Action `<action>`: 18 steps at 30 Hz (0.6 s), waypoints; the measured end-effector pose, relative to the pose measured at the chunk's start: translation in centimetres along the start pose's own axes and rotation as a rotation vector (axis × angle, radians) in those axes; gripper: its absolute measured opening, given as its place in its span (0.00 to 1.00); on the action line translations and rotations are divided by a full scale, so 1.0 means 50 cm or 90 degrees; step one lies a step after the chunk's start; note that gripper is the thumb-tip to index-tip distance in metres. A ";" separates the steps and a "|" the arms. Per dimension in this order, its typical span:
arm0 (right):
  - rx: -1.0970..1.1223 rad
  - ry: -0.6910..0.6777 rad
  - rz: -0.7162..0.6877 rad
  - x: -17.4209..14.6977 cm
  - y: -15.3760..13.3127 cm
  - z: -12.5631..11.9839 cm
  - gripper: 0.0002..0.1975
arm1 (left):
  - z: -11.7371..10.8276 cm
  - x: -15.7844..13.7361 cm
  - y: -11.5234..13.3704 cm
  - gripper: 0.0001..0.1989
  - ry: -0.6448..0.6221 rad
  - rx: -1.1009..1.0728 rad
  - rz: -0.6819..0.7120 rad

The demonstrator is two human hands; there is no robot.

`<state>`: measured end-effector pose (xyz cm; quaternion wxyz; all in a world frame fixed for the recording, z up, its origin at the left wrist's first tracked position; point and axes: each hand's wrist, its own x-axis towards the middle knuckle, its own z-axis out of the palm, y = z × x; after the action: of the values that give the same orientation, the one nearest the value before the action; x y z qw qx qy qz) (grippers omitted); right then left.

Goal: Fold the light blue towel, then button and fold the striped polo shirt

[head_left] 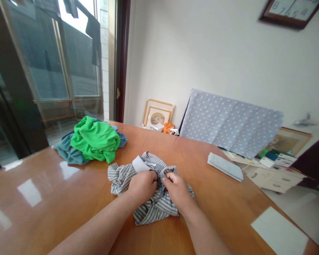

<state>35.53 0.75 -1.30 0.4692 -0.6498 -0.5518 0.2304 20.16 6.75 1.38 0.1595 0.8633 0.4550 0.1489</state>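
A grey-and-white striped shirt with a pale collar lies crumpled on the wooden table in front of me. My left hand is closed on the cloth just below the left side of the collar. With thumb and fingers pinched, my right hand grips the shirt by the other side of the collar. Both hands are close together, a small gap of cloth between them. What the curled left fingers hold inside the fold is partly hidden.
A pile with a bright green garment on blue-grey clothes sits at the table's far left. To the right lie a folded grey cloth and a white sheet. A dotted cloth covers something beyond the table's far edge.
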 end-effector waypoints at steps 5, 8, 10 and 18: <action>0.050 0.001 0.001 0.000 0.001 0.005 0.08 | 0.007 0.003 -0.001 0.07 -0.011 -0.014 -0.008; 0.077 0.010 0.005 -0.002 -0.003 0.006 0.09 | 0.014 0.005 -0.002 0.07 0.009 -0.023 0.004; 0.063 0.011 -0.001 -0.004 -0.008 0.005 0.08 | 0.017 0.007 -0.005 0.07 0.024 -0.044 0.009; -0.072 0.113 -0.122 -0.017 -0.033 -0.003 0.08 | 0.000 0.018 -0.012 0.06 0.076 -0.347 0.049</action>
<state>34.55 -0.19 0.02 0.4989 -0.6372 -0.5797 0.0946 20.21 7.82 1.26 0.3530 0.7950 0.3734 0.3222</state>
